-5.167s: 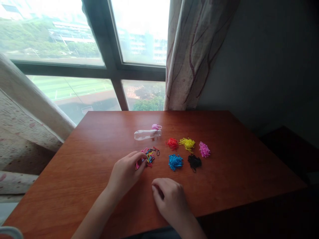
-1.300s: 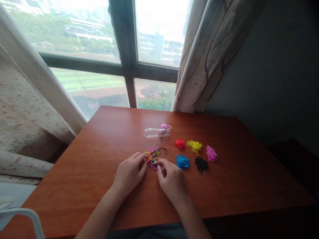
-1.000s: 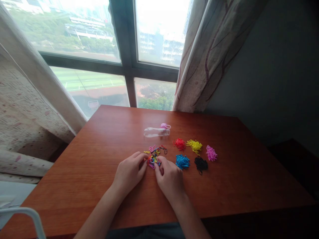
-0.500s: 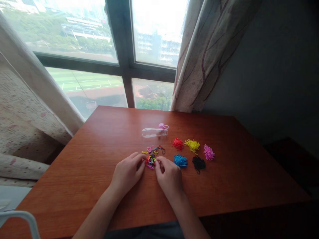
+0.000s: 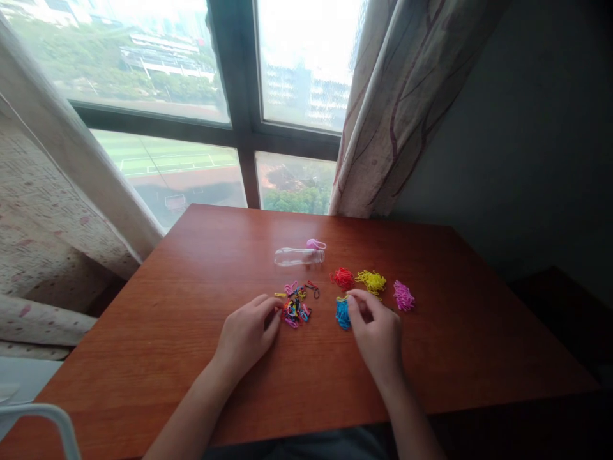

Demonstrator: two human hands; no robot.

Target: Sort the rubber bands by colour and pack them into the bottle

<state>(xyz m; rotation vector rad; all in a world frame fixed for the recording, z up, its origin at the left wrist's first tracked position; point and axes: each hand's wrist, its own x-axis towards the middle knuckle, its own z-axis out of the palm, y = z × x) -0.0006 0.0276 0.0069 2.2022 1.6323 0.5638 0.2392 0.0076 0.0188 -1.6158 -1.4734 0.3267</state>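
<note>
Table [image 5: 287,383] with coloured clips [image 5: 294,310], bottle [image 5: 287,257]

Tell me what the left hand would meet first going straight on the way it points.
The mixed-colour pile, lying just ahead of the left hand. Depth is hard to judge from this view, so whether the two already touch is unclear.

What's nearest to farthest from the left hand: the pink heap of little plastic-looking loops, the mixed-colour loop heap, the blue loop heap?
1. Mixed-colour loop heap: just right of the left hand.
2. Blue loop heap: farther right, by the right hand.
3. Pink loop heap: farthest right.
</note>
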